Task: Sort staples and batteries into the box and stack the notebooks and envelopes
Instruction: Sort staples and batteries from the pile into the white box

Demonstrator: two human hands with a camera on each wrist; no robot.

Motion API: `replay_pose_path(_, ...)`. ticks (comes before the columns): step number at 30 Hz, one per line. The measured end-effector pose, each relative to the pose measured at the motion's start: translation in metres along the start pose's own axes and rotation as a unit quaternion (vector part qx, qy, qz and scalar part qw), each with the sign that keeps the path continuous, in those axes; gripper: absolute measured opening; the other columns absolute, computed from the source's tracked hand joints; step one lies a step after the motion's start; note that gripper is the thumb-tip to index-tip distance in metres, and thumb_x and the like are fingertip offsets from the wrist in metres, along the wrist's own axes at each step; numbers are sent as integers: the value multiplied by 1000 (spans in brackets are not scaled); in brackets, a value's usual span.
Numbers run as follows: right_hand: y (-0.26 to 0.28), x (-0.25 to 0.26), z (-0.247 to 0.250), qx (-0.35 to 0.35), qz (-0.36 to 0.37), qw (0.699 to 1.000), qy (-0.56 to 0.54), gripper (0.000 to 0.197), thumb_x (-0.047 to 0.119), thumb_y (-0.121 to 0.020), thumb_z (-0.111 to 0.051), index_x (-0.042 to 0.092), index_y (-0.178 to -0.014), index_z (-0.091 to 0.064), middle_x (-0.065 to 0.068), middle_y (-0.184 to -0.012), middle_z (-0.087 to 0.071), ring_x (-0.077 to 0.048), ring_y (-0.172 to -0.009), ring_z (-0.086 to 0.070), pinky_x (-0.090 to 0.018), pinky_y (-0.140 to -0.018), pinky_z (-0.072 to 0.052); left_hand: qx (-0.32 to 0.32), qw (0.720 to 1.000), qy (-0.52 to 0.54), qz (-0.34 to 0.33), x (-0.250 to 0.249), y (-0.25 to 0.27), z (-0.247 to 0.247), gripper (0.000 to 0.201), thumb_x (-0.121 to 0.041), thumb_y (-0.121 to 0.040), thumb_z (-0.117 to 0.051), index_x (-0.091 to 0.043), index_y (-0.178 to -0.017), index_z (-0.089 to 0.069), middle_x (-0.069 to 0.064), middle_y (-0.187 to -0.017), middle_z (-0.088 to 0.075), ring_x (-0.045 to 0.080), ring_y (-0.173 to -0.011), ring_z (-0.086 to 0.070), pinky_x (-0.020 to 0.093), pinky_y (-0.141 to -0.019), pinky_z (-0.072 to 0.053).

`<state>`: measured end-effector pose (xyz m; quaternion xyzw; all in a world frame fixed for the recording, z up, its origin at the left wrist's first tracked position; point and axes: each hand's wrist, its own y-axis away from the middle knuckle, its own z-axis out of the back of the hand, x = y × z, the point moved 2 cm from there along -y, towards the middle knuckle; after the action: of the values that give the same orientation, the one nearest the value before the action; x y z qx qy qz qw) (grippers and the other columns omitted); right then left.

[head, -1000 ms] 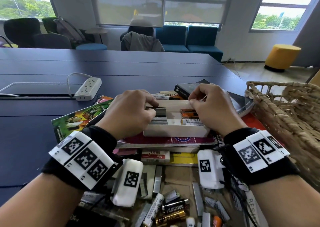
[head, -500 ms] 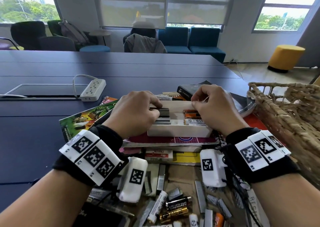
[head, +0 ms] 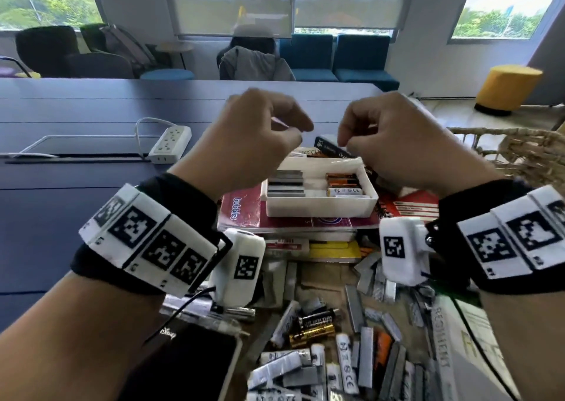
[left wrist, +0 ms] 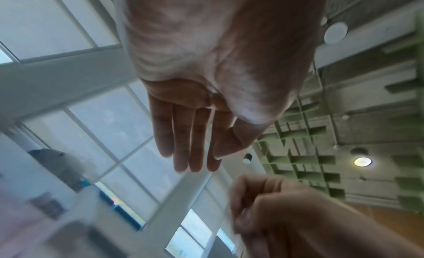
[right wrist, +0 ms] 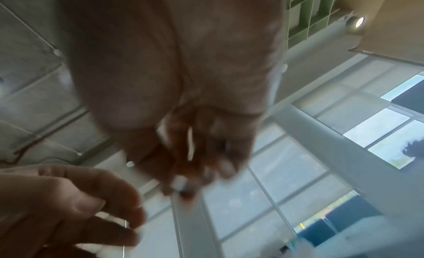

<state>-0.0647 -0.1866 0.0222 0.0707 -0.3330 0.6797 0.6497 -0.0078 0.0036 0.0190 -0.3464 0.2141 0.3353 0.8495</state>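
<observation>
Dark blue tabletop (head: 76,205) runs toward a row of windows and blue seats, and a white power strip (head: 171,143) lies on it at the left. A wicker basket (head: 535,156) stands at the right edge.

The white box (head: 318,209) sits on a maroon notebook (head: 241,214) that tops a small pile, with a yellow notebook (head: 333,250) lower in it. Inside the box, staple strips (head: 286,183) lie in the left part and batteries (head: 342,183) in the right part. A black notebook (head: 331,148) lies just behind the box.

Both hands hang in the air above the box, apart from it and from each other. The left hand (head: 253,137) has a loose, empty grip: in the left wrist view its fingers (left wrist: 183,135) are nearly straight and lie side by side. The right hand (head: 394,143) has its fingers curled with the tips bunched together. It is blurred in every view, so I cannot tell whether its grip holds anything.

Nearer the person, loose batteries (head: 315,324) and loose staple strips (head: 365,361) lie scattered over brown paper, not yet in the box.
</observation>
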Motion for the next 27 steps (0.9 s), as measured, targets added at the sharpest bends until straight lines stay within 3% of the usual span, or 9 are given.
replay_pose_path(2, 8, 9, 1, 147, 7, 989, 26, 16, 12, -90, -66, 24, -81, -73, 8, -71, -71, 0, -58, -62, -21, -56, -51, 22, 999, -16, -23, -11, 1, 6, 14, -19, -97, -64, -27, -95, -76, -21, -76, -66, -8, -67, -62, 4, -60, -42)
replay_pose_path(4, 17, 16, -7, 259, 25, 964, 59, 9, 23, -91, -70, 26, -84, -74, 7, -75, -72, -8, -65, -68, -31, -64, -58, 96, 994, -34, -31, -19, 5, 8, 13, -26, -98, -64, -26, -90, -73, -12, -74, -68, 3, -67, -63, 10, -57, -45)
replay_pose_path(5, 22, 18, -13, 296, 33, 952, 65, 7, 28, -91, -72, 27, -85, -74, 7, -75, -72, -7, -63, -67, -30, -64, -58, 139, 989, -41, -28, -21, 9, 7, 14, -28, -98, -64, -26, -88, -73, -8, -73, -69, 8, -65, -63, 14, -54, -46)
replay_pose_path(7, 30, 21, -25, 340, 48, 936, 82, 7, 35, -89, -74, 28, -86, -74, 11, -72, -70, -1, -59, -62, -22, -58, -50, 202, 977, -61, -23, -22, 13, 5, 15, -31, -97, -64, -25, -87, -73, -6, -72, -71, 12, -63, -63, 21, -54, -47)
replay_pose_path(9, 37, 23, -36, 373, 53, 921, 99, 9, 39, -87, -76, 30, -86, -74, 15, -72, -69, 0, -60, -60, -19, -57, -47, 240, 967, -78, -14, -19, 17, 2, 15, -32, -97, -64, -25, -87, -73, -7, -72, -71, 10, -62, -63, 18, -54, -46)
replay_pose_path(13, 51, 24, -50, 462, 32, 880, 102, 13, 41, -83, -79, 31, -86, -72, 11, -76, -72, -4, -64, -64, -23, -61, -51, 287, 955, -80, 13, -13, 18, -1, 13, -33, -99, -62, -27, -90, -70, -9, -74, -72, 5, -60, -62, 13, -54, -47)
replay_pose_path(17, 64, 28, -61, 502, 26, 854, 138, 16, 36, -79, -83, 29, -84, -69, 9, -88, -71, -6, -71, -65, -23, -60, -51, 296, 951, -85, 18, -12, 16, -5, 12, -33, -99, -62, -28, -90, -68, -12, -73, -71, 2, -59, -63, 12, -54, -46)
replay_pose_path(22, 68, 32, -63, 489, 40, 853, 178, 13, 30, -79, -83, 23, -84, -73, 7, -102, -70, -7, -80, -64, -21, -59, -47, 294, 951, -93, 20, -13, 17, -6, 13, -33, -99, -62, -27, -90, -69, -12, -71, -71, -1, -56, -60, 10, -52, -43)
replay_pose_path(27, 70, 37, -63, 494, 26, 844, 206, 31, 41, -75, -87, 29, -83, -59, 8, -104, -64, -11, -87, -63, -25, -68, -52, 287, 953, -90, 19, -15, 18, -4, 13, -33, -99, -62, -27, -90, -69, -10, -70, -70, -1, -56, -60, 10, -53, -42)
